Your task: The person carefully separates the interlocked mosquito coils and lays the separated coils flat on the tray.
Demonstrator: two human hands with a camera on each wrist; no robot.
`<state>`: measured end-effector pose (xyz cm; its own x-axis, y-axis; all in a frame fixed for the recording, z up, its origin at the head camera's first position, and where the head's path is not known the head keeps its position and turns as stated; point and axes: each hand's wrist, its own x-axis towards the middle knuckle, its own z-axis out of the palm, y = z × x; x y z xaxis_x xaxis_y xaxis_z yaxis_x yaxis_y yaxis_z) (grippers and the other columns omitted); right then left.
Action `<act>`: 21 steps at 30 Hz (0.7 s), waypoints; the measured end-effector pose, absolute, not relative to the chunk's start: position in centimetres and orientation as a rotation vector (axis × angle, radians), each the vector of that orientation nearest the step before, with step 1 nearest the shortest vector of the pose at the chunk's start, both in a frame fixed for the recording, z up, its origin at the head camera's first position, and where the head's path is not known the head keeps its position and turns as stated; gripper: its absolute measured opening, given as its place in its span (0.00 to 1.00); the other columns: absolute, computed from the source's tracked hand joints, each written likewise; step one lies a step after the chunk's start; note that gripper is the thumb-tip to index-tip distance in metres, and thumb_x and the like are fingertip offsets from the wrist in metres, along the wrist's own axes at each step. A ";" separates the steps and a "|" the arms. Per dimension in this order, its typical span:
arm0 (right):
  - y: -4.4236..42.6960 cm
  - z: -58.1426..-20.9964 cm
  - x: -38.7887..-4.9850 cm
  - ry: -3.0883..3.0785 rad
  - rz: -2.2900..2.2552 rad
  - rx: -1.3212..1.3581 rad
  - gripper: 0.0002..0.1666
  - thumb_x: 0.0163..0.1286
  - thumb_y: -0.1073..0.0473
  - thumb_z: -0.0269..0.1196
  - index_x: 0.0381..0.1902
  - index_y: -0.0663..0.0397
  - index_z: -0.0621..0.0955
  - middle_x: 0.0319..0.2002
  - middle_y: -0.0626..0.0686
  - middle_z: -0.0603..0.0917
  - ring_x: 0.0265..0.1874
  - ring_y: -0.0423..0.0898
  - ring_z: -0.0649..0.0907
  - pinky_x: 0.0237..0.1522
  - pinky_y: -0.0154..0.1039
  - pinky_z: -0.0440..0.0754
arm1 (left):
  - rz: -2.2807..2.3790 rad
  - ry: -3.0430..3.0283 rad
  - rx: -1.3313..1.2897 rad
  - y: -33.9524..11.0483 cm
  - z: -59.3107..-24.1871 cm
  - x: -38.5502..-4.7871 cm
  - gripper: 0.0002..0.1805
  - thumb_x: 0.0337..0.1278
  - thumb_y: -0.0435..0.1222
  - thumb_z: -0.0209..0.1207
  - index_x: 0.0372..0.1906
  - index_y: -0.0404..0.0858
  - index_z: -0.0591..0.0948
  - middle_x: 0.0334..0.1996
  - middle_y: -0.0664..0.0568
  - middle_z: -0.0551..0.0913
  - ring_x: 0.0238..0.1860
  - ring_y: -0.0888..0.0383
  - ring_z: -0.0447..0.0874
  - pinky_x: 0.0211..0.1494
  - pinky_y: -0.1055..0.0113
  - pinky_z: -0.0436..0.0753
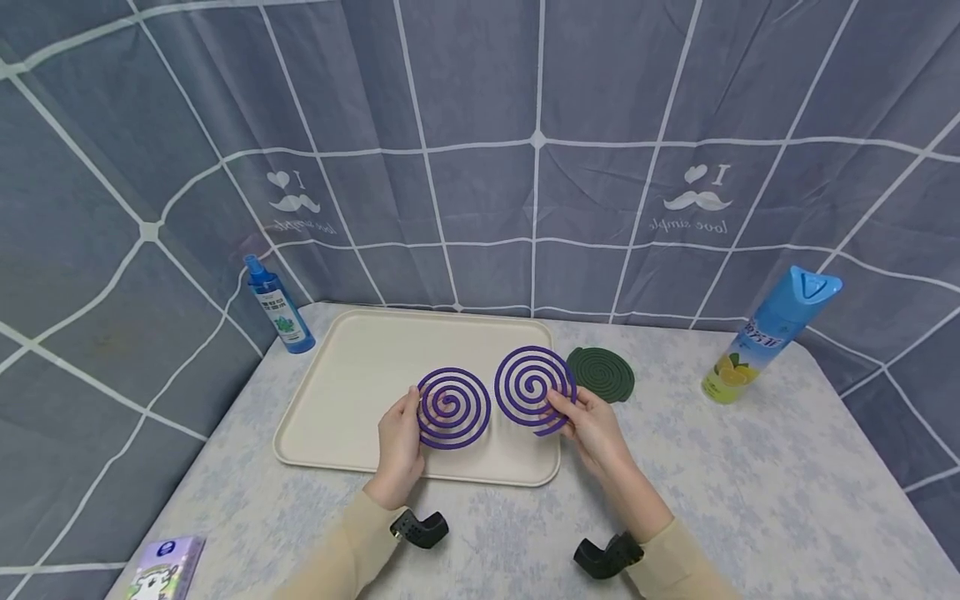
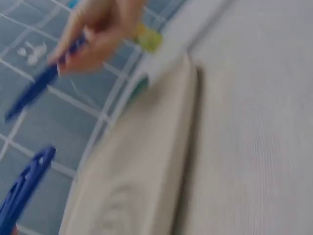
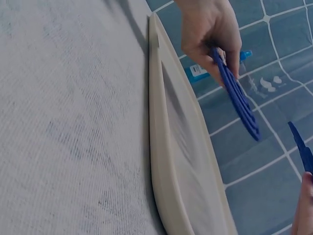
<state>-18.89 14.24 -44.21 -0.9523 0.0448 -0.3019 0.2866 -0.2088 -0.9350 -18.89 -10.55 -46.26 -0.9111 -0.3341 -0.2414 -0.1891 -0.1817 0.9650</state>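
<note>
Two purple spiral mosquito coils are held above the cream tray, side by side and apart. My left hand pinches the left coil by its outer left edge. The right coil, slightly higher, is gripped at its lower right by my right hand, thumb on the near face. In the right wrist view the left coil appears nearly edge-on, hanging from the left hand's fingers. The left wrist view is blurred, with the right coil seen thin from the side. On the table right of the tray lies a dark green coil.
The cream tray takes up the table's left middle. A blue bottle stands behind its left side, and a tall blue-and-yellow spray can at the right. A purple packet lies front left. A tiled-pattern curtain closes the back.
</note>
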 end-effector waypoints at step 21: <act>14.5 -44.7 -19.2 1.883 -2.215 0.380 0.22 0.72 0.61 0.61 0.57 0.70 0.73 0.34 0.47 0.88 0.30 0.37 0.87 0.38 0.30 0.86 | -1.290 -2.670 0.308 -15.7 -47.5 -20.6 0.18 0.65 0.32 0.59 0.56 0.29 0.80 0.49 0.34 0.85 0.53 0.40 0.83 0.59 0.46 0.78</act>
